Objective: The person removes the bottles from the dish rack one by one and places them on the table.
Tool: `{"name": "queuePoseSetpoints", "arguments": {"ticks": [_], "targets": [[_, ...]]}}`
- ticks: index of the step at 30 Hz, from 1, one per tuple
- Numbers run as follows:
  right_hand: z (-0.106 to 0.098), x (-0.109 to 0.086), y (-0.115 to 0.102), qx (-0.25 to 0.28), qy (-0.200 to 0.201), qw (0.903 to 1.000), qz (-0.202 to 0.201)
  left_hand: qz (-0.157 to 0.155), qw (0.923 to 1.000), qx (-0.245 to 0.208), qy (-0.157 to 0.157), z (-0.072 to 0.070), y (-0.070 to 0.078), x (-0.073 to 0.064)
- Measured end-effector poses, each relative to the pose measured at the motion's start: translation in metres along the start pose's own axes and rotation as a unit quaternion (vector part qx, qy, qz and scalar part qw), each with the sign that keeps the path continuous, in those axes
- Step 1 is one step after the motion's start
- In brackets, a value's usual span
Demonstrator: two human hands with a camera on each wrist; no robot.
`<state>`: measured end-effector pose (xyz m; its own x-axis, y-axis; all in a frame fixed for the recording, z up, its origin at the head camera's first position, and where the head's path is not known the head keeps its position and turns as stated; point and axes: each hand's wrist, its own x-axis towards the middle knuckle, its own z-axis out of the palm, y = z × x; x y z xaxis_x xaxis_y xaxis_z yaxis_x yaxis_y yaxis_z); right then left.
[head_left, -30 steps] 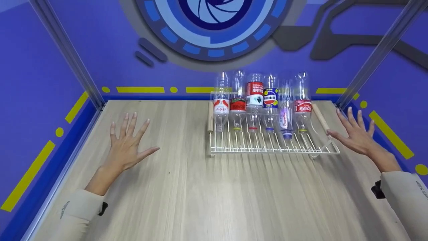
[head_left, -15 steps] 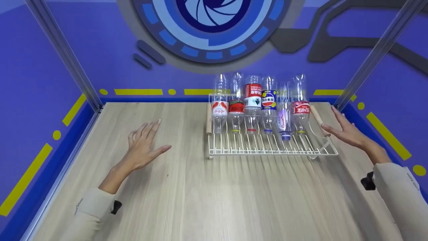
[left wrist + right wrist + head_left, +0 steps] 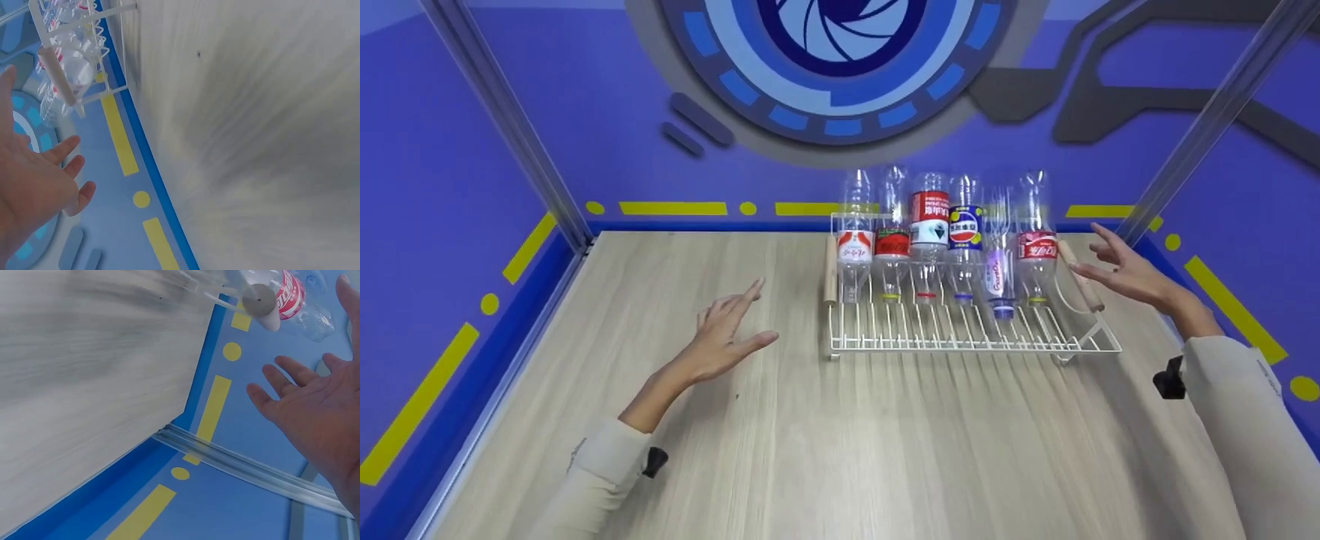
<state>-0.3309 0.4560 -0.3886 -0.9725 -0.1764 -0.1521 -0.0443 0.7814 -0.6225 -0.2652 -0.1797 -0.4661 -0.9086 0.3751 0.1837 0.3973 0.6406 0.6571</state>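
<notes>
A white wire rack [image 3: 952, 349] with a wooden handle at each end stands at the back right of the table. Several clear plastic bottles lean in it upside down, capped necks low, among them a red-labelled bottle [image 3: 1037, 244] at the right end. My left hand [image 3: 724, 341] hovers left of the rack, apart from the left handle [image 3: 830, 270], fingers loosely bent and nothing in them. In the head view my right hand [image 3: 1136, 279] is beside the right handle [image 3: 1081, 277], thumb tip right at it. The right wrist view shows that palm [image 3: 323, 405] holding nothing, fingers spread.
A blue printed wall [image 3: 720, 172] rises close behind the bottles, with side walls left and right. Metal posts [image 3: 510, 127] stand at the back corners. The pale wood tabletop [image 3: 840, 442] extends in front of the rack.
My left hand has moved right toward the rack, its spread fingers drawing together. My right hand has moved left and slightly up to the right handle. Rack and bottles have stayed put.
</notes>
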Motion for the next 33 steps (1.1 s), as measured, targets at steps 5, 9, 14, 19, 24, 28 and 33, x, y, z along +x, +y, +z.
{"name": "queuePoseSetpoints", "arguments": {"ticks": [5,9,14,19,24,28,33], "targets": [[0.0,0.013,-0.007,0.007,0.009,0.9999,-0.005,-0.001,0.9993,-0.03,-0.022,0.012,0.009,0.009],[0.0,0.022,-0.012,0.019,0.017,0.9997,0.0,-0.006,0.9977,-0.052,-0.044,0.023,0.018,0.017],[0.0,0.034,-0.016,0.031,0.016,0.9993,0.012,-0.003,0.9951,-0.075,-0.065,0.037,0.025,0.03],[0.005,0.045,-0.016,0.036,0.008,0.9993,0.01,0.006,0.9926,-0.089,-0.083,0.049,0.027,0.039],[0.007,0.052,-0.018,0.026,-0.002,0.9995,0.018,0.004,0.9892,-0.115,-0.091,0.055,0.028,0.042],[0.007,0.058,-0.025,0.013,-0.011,0.9993,0.033,-0.005,0.9837,-0.15,-0.098,0.057,0.03,0.042],[0.007,0.063,-0.031,-0.011,-0.015,0.9988,0.046,-0.008,0.9797,-0.169,-0.107,0.06,0.033,0.044]]}}
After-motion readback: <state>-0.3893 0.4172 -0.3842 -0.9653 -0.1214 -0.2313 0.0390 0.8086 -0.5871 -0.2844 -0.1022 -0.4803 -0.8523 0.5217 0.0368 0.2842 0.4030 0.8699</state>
